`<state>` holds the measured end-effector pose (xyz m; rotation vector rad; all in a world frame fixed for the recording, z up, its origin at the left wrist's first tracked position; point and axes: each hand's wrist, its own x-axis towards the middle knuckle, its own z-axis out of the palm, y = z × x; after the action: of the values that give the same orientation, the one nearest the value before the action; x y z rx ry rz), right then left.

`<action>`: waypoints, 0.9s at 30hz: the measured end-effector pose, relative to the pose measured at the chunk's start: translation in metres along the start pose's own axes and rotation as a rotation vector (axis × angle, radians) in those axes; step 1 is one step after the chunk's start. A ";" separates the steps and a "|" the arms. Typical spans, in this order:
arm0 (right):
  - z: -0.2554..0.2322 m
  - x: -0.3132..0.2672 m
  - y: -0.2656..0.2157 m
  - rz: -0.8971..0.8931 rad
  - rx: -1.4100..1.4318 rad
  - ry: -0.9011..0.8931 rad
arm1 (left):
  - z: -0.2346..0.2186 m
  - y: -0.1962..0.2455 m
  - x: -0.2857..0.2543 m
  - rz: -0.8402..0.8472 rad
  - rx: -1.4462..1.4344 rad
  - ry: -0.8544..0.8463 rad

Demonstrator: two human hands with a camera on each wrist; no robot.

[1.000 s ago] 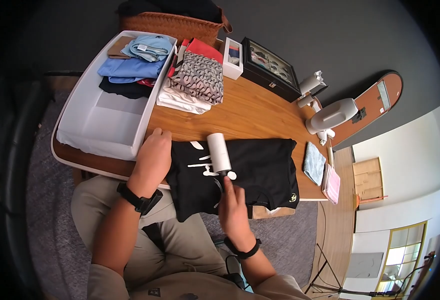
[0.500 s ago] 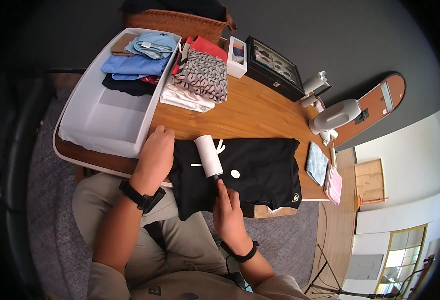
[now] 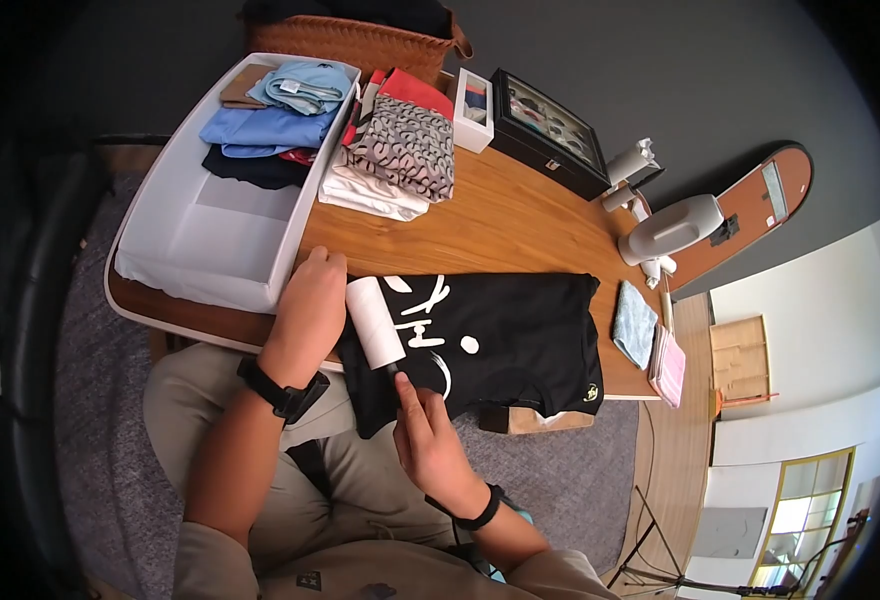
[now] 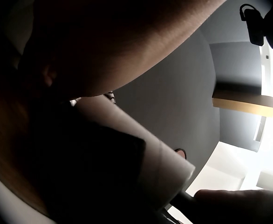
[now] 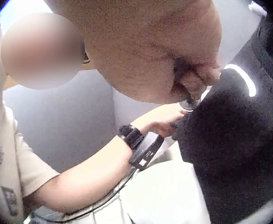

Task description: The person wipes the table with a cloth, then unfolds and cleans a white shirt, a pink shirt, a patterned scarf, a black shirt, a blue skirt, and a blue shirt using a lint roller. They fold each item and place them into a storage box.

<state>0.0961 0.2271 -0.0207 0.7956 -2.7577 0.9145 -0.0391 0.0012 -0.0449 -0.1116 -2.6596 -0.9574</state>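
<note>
A black T-shirt [image 3: 520, 320] with white print lies spread over the table's front edge, part of it hanging down. My right hand [image 3: 432, 445] grips the dark handle of a lint roller [image 3: 376, 322], its index finger stretched along the handle. The white roll lies on the shirt's left part, close beside my left hand [image 3: 310, 310]. That hand holds the shirt's left edge, with its fingers curled there; the right wrist view shows them at the dark cloth. In the left wrist view the roll [image 4: 167, 165] passes near, mostly in shadow.
Left of the shirt stands a white bin [image 3: 205, 285] with folded clothes at its far end. Behind are a folded stack with a patterned garment [image 3: 400, 150], a small white box [image 3: 474, 125] and a black display case [image 3: 550, 140]. A grey bottle [image 3: 670, 230] and folded cloths [image 3: 635, 325] are at right.
My right hand has moved the lint roller leftward across the shirt, toward my left hand, uncovering more white print. The left hand has stayed at the shirt's left edge.
</note>
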 end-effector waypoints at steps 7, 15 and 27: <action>0.004 0.003 0.006 0.010 -0.040 0.023 | 0.001 -0.001 -0.001 0.046 0.014 0.019; 0.003 0.007 0.012 0.031 -0.098 0.031 | 0.007 -0.009 -0.001 0.044 -0.030 0.026; -0.008 0.014 0.032 0.101 -0.125 0.072 | 0.008 -0.009 -0.001 0.034 -0.028 0.034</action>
<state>0.0673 0.2475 -0.0268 0.5964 -2.7811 0.7622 -0.0421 -0.0006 -0.0560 -0.1443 -2.6056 -0.9770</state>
